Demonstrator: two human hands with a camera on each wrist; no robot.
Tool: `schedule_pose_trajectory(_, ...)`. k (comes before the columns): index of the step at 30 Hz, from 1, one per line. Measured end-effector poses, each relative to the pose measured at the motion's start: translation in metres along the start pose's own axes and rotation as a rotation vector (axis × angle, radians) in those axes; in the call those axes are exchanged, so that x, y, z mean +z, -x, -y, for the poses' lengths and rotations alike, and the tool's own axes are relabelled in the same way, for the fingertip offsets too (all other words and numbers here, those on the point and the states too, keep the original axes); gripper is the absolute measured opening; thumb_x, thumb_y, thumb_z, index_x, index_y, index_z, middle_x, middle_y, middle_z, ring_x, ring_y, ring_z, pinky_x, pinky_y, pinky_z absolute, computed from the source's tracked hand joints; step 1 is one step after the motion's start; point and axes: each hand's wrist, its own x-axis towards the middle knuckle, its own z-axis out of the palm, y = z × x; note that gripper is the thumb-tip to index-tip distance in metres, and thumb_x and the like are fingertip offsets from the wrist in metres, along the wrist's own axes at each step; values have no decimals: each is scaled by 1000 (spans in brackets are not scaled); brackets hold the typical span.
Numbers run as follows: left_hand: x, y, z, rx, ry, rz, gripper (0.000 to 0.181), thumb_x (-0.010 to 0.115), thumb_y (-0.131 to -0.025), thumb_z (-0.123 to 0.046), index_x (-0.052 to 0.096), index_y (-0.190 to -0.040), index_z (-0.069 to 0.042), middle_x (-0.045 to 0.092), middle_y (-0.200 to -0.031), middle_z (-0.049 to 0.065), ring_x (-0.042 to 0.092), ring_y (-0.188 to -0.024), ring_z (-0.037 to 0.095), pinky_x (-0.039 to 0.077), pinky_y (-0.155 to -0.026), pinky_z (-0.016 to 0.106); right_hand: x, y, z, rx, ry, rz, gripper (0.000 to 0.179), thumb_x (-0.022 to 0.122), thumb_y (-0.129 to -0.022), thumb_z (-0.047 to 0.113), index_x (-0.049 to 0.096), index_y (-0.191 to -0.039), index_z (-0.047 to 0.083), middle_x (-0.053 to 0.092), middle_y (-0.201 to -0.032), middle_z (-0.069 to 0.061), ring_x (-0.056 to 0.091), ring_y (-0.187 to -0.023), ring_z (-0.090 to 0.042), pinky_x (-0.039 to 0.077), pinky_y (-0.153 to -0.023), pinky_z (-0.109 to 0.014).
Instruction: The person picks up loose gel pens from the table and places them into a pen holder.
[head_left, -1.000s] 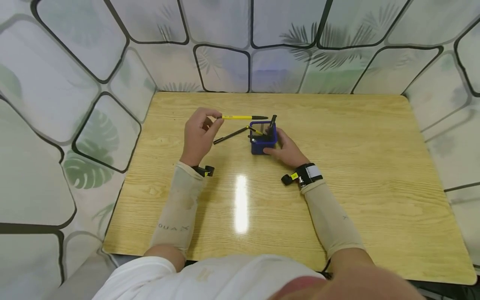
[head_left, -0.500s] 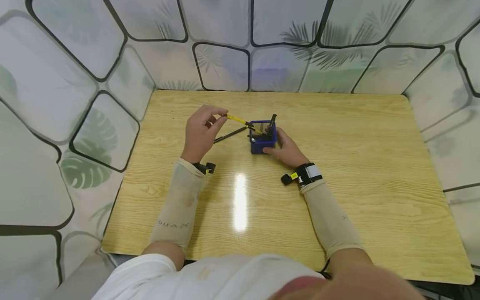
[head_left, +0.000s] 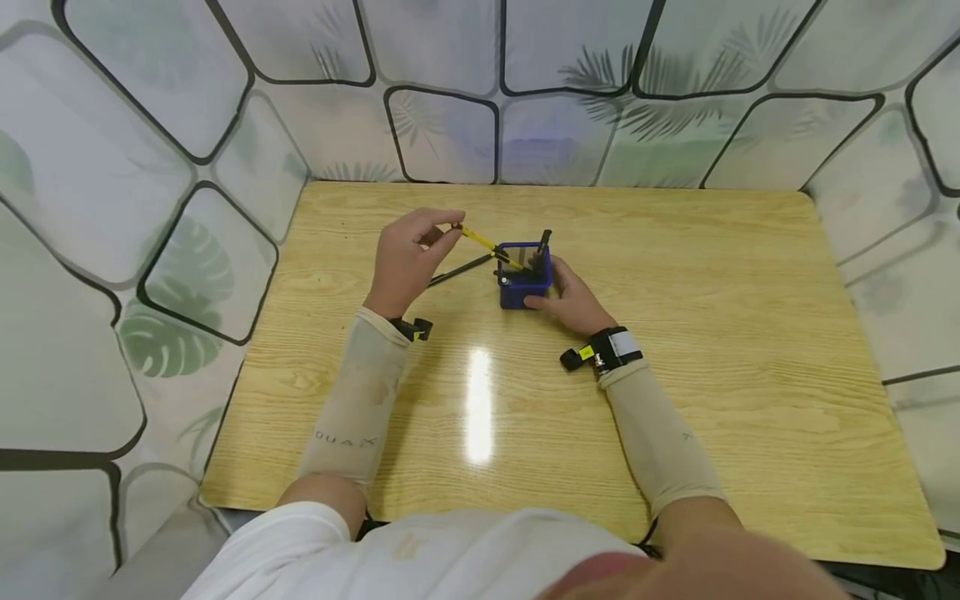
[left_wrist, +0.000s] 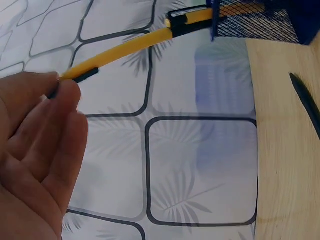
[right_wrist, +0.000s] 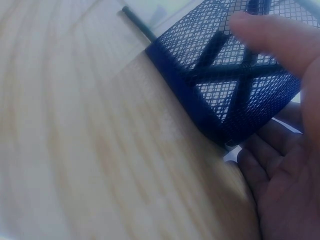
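Between thumb and fingertips, my left hand (head_left: 407,258) pinches the end of a yellow pen (left_wrist: 120,54) with a black tip. The pen slants down to the right, its dark end right at the rim of a blue mesh pen holder (head_left: 514,297). My right hand (head_left: 576,305) grips the holder from its right side, thumb on the near wall (right_wrist: 272,40). Inside stand a second yellow pen (left_wrist: 197,16) with a clip and some dark pens (right_wrist: 215,50), seen through the mesh. The holder stands upright on the table.
A black pen (head_left: 459,272) lies on the wooden table (head_left: 720,333) just left of the holder. Patterned panels (head_left: 562,50) rise behind the table's far edge and along its left side. Each wrist wears a small strapped camera (head_left: 576,358).
My left hand has moved slightly right and tilted the yellow pen from level to pointing down, bringing its dark end to the holder's rim. My right hand keeps its grip on the holder.
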Motion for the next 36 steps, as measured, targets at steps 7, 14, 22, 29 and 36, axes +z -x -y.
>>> schedule_pose_trajectory(7, 1, -1, 9, -126, -2, 39, 120, 82, -88, -43, -10, -165, -34, -7, -171, -18, -3, -155, -2, 10, -127, 33, 0, 0, 2, 11, 13, 8, 84, 79, -94, 18, 29, -161, 8, 32, -166, -10, 18, -158, -22, 14, -127, -40)
schedule_pose_trajectory(14, 4, 3, 29, -177, -119, 64, 113, 78, -93, -39, -8, -166, -29, -6, -173, -10, -4, -156, 3, 7, -127, 33, -2, -3, -4, 27, 37, -1, 86, 80, -93, 20, 29, -162, 10, 32, -166, -9, 18, -158, -21, 14, -127, -40)
schedule_pose_trajectory(22, 12, 8, 60, -246, -198, 186, 83, 76, -97, -27, 30, -164, -14, 30, -168, 6, 22, -156, 22, 19, -126, 41, -4, -11, -32, -13, 47, -16, 84, 81, -93, 27, 32, -161, 21, 34, -165, 0, 19, -157, -14, 15, -127, -37)
schedule_pose_trajectory(29, 19, 16, 84, -294, -339, 334, 42, 67, -102, -23, 63, -139, -4, 60, -139, 20, 48, -135, 38, 25, -122, 52, -3, -11, -33, -37, 55, -28, 85, 82, -91, 33, 34, -160, 22, 37, -163, 2, 22, -156, -13, 16, -127, -38)
schedule_pose_trajectory(36, 23, 31, 105, -512, -241, 391, 34, 65, -102, -23, 69, -130, -5, 61, -127, 18, 54, -121, 36, 43, -107, 52, -5, -10, -31, -13, 68, -17, 88, 81, -91, 37, 30, -162, 22, 34, -165, 1, 20, -156, -14, 15, -127, -39)
